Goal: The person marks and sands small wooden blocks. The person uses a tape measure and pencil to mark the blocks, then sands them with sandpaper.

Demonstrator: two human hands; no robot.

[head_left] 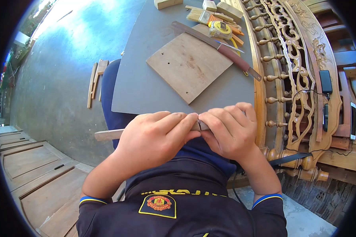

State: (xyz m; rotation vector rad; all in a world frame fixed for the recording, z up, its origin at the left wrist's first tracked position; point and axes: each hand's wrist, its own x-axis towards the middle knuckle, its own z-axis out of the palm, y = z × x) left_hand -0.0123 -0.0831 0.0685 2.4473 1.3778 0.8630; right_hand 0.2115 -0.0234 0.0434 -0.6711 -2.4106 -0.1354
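Note:
My left hand (152, 136) is wrapped round a narrow wooden strip (108, 135), whose pale end sticks out to the left. Close against it, my right hand (231, 132) is closed around the right end of the wood, thumb and fingers pinching. A dark line crosses the wood between the two hands; I cannot tell whether it is a mark or a joint. Both hands are over my lap, just off the near edge of the grey table (134, 87). Beyond them lies a square wooden board (190, 65) with several small dark holes.
A long flat-bladed tool with a reddish-brown handle (237, 59) rests across the board's far corner. Behind it are a yellow tape measure (220, 29), a paintbrush (195, 15) and wood blocks (229, 11). Carved wooden railing (271, 59) borders the right. Wood pieces (93, 85) stand at left.

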